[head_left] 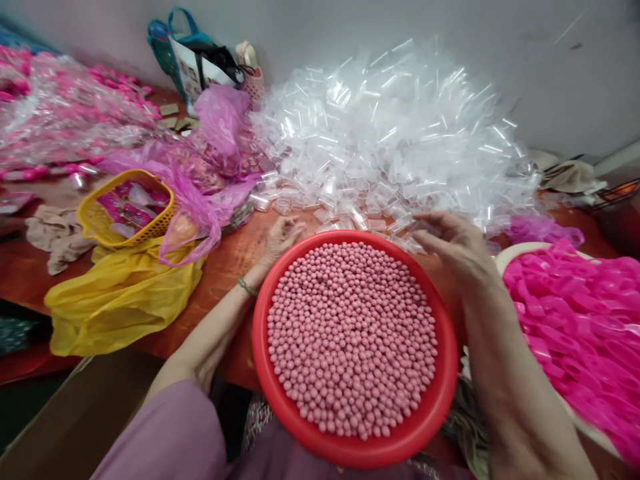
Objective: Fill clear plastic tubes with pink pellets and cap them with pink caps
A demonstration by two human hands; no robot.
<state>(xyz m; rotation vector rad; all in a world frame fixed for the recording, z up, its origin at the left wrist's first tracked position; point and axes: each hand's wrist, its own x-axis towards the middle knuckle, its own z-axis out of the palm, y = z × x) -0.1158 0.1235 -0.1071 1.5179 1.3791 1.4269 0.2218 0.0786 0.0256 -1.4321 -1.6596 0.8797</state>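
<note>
A red plastic basin [440, 313] full of small pink balls [353, 333] sits in front of my body, its near side over my lap. My left hand [283, 239] is just beyond the basin's far left rim, fingers curled in; whatever they may hold cannot be made out. Across from it, my right hand [450, 241] reaches past the far right rim, thumb and fingers apart. Its fingertips are at the near edge of a large heap of clear plastic tubes [380, 133]. No tube shows clearly between those fingers.
At the right stands a pale tub [520, 250] of bright pink plastic pieces [575, 313]. On the left are a yellow basket [167, 217], a yellow bag [125, 293], a purple bag [195, 233], a cloth [57, 233] and wrapped pink items [65, 113]. A wall [325, 27] rises behind.
</note>
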